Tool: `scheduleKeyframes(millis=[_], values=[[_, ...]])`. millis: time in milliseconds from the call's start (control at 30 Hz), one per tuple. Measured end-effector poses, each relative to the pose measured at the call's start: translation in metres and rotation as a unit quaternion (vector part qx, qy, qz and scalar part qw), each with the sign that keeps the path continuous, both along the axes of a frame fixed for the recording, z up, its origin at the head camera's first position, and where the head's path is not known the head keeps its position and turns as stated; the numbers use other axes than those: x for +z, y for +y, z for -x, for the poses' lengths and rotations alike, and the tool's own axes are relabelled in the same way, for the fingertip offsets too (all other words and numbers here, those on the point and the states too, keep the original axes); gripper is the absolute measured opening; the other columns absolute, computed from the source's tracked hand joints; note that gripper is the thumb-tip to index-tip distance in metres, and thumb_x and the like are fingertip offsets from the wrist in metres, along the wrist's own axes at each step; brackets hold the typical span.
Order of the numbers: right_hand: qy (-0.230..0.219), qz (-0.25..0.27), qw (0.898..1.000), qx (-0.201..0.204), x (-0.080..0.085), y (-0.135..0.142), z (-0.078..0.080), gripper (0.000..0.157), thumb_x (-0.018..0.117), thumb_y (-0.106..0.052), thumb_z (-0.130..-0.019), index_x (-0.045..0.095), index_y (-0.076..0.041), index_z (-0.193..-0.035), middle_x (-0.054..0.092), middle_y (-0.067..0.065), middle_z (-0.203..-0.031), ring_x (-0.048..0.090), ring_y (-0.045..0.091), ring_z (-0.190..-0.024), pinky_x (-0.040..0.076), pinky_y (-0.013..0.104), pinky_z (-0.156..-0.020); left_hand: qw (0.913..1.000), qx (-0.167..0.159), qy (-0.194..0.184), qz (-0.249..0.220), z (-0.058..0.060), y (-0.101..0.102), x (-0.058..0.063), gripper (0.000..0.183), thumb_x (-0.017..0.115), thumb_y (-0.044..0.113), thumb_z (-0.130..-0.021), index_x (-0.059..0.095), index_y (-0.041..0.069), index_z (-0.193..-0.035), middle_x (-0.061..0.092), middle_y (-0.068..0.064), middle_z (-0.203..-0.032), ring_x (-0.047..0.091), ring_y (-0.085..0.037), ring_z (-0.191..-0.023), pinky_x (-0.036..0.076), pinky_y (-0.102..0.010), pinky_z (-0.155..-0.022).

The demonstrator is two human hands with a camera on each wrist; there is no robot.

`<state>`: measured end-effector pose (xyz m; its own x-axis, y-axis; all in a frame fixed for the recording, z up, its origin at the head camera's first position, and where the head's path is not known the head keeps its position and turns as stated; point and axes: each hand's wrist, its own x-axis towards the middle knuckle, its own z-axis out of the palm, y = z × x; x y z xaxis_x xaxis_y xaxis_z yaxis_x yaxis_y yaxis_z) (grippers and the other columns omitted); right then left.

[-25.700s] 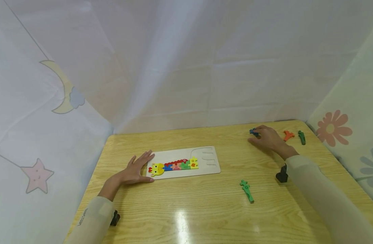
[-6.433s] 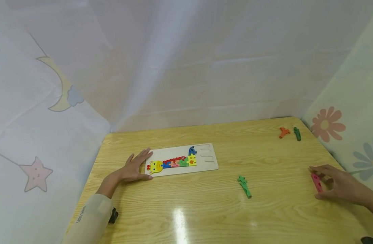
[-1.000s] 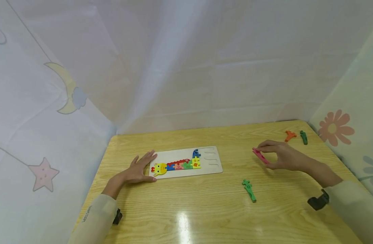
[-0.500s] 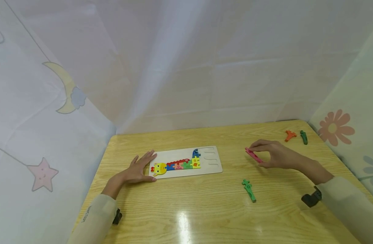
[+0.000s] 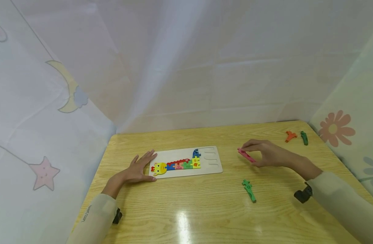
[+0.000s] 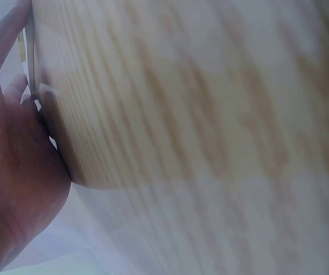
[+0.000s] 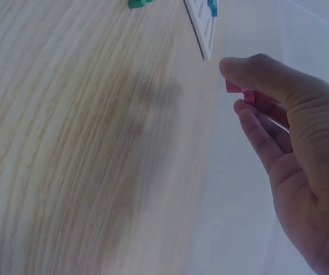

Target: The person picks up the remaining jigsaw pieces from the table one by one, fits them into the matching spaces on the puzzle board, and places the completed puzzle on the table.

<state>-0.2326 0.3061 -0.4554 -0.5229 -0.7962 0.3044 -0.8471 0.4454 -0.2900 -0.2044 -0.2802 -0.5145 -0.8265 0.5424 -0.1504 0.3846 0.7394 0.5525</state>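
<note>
My right hand (image 5: pixel 264 154) pinches a pink puzzle piece (image 5: pixel 246 155) between thumb and fingers, raised over the table to the right of the white puzzle board (image 5: pixel 171 153). In the right wrist view only a bit of the pink piece (image 7: pixel 233 86) shows between thumb and fingertips. My left hand (image 5: pixel 137 170) spreads over the board's left end, thumb at its near edge and fingers at its far edge. On the board lies a giraffe made of joined coloured pieces, with a yellow head (image 5: pixel 159 168), and a blue piece (image 5: pixel 196 153) at upper right. Bare leg outlines show beside it.
A green puzzle piece (image 5: pixel 249 190) lies on the wooden table (image 5: pixel 143 217), nearer me than my right hand. An orange piece (image 5: pixel 291 136) and a dark green piece (image 5: pixel 304 138) lie at the far right corner. Fabric walls (image 5: pixel 174 84) enclose the table's back and sides.
From the far right, my right hand has carried the pink piece leftward toward the board. Earlier it took a blue piece that now sits on the board. My left hand has stayed on the board.
</note>
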Motion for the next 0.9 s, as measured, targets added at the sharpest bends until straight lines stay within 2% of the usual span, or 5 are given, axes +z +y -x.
scheduleKeyframes(millis=[333,600,733,900], values=[[-0.033,0.001,0.999,0.028,0.003,-0.019,0.006,0.055,0.094,0.003,-0.07,0.077,-0.002,-0.122,0.07,0.007,-0.121,0.071,0.026,-0.105,0.063,0.043,-0.08,0.9999,-0.002,0.013,-0.011,0.004,-0.006,-0.016,0.111,0.079,0.062,-0.087,0.022,0.017,-0.171,0.008,-0.008,-0.179,0.007,-0.038,-0.164,-0.008,-0.069,-0.124],[-0.054,-0.014,0.998,0.032,0.002,-0.031,0.011,0.055,0.093,0.001,-0.074,0.076,-0.003,-0.126,0.07,0.006,-0.123,0.07,0.025,-0.109,0.062,0.043,-0.084,0.9999,-0.002,-0.004,-0.014,0.001,0.0,0.0,0.111,0.082,0.055,-0.087,0.023,0.009,-0.17,0.009,-0.015,-0.178,0.007,-0.042,-0.163,-0.008,-0.071,-0.123],[-0.066,-0.029,0.997,0.032,0.002,-0.038,0.012,0.053,0.091,0.002,-0.076,0.076,-0.003,-0.127,0.069,0.007,-0.125,0.07,0.027,-0.11,0.062,0.044,-0.085,1.0,0.001,-0.006,0.002,0.0,0.001,0.002,0.11,0.082,0.053,-0.088,0.022,0.009,-0.17,0.008,-0.014,-0.178,0.007,-0.041,-0.164,-0.008,-0.07,-0.124],[-0.084,-0.05,0.995,0.029,0.003,-0.048,0.014,0.051,0.09,-0.001,-0.079,0.075,-0.004,-0.129,0.069,0.007,-0.128,0.07,0.028,-0.115,0.062,0.045,-0.09,1.0,0.003,-0.002,-0.007,0.0,0.001,0.001,0.11,0.084,0.05,-0.086,0.024,0.009,-0.169,0.01,-0.015,-0.178,0.008,-0.042,-0.163,-0.007,-0.07,-0.124]])
